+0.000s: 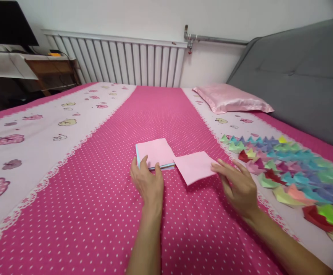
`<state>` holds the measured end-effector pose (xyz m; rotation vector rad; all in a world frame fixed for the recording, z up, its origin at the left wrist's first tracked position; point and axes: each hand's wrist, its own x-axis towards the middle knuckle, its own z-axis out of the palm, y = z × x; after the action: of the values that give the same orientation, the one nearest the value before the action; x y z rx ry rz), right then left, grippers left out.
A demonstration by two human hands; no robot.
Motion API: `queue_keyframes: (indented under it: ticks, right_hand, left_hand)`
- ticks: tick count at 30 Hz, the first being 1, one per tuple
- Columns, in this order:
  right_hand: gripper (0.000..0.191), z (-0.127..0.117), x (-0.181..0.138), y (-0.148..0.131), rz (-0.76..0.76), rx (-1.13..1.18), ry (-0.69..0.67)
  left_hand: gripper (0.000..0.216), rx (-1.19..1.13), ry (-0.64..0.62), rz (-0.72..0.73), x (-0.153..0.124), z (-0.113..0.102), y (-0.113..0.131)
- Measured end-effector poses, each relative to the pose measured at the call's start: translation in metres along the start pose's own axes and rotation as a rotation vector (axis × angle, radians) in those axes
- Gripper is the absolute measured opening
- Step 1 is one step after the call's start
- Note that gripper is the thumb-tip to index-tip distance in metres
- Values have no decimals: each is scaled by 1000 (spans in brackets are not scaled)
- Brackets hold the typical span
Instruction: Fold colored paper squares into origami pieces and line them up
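Observation:
A stack of square coloured papers (154, 152), pink on top, lies on the pink dotted bedspread (166, 114). My left hand (148, 184) rests with its fingers on the stack's near edge, holding it down. A single pink sheet (194, 167) lies just right of the stack, partly overlapping its corner. My right hand (238, 185) pinches the right edge of that sheet between thumb and fingers.
Many folded paper shapes (292, 168) in several colours lie spread along the bed's right side. A pink satin pillow (231, 98) sits by the grey headboard (298, 76). A white radiator (117, 61) lines the far wall, a wooden desk (49, 72) at far left.

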<state>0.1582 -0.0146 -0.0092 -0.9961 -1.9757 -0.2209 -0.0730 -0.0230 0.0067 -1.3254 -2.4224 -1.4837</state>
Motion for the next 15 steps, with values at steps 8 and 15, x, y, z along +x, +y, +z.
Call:
queue_keyframes:
  ticks: [8,15]
  right_hand:
    - [27,-48,-68,-9,-100,-98,-390]
    - [45,-47,-12,-36,432,240,-362]
  left_hand:
    - [33,-217,-73,289,-30,-3,48]
    - [44,-16,-630,698,-73,29,53]
